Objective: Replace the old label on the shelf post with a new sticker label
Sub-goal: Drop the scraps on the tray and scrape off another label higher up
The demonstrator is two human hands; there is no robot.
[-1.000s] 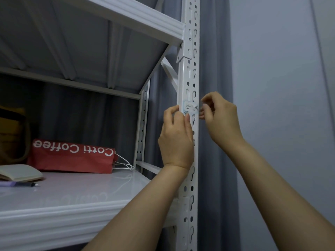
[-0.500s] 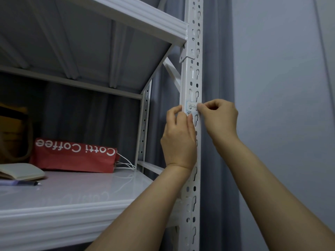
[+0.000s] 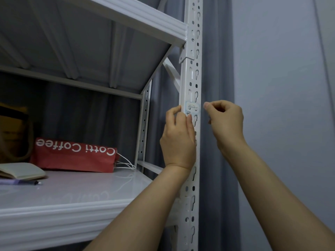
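Label (image 3: 192, 107) access is from below: both my forearms rise from the lower edge of the head view toward it.

Left hand (image 3: 178, 136) lies along the white shelf post (image 3: 190, 187), fingers fairly straight, thumb at the post's left edge and one fingertip touching the label's lower left corner. I judge that this steadies the hand against the post and pins the label.

Right hand (image 3: 224, 120) hangs just beside the post's right edge, apart from the label. Its fingers are curled, with thumb and forefinger tips together and nothing visible between them. I judge the pinch is set to catch the label's right edge.

The label itself lies flat on the post's front face, well below the upper shelf bracket. Its handwritten marks are unreadable, and I cannot tell whether it is the old one or the new one.

Behind, on the lower shelf (image 3: 72, 201), lie a notebook (image 3: 21, 172), a pen (image 3: 20, 182) and a red coffee bag (image 3: 76, 154). Farthest back are a grey curtain (image 3: 215, 78) and the wall (image 3: 281, 87).
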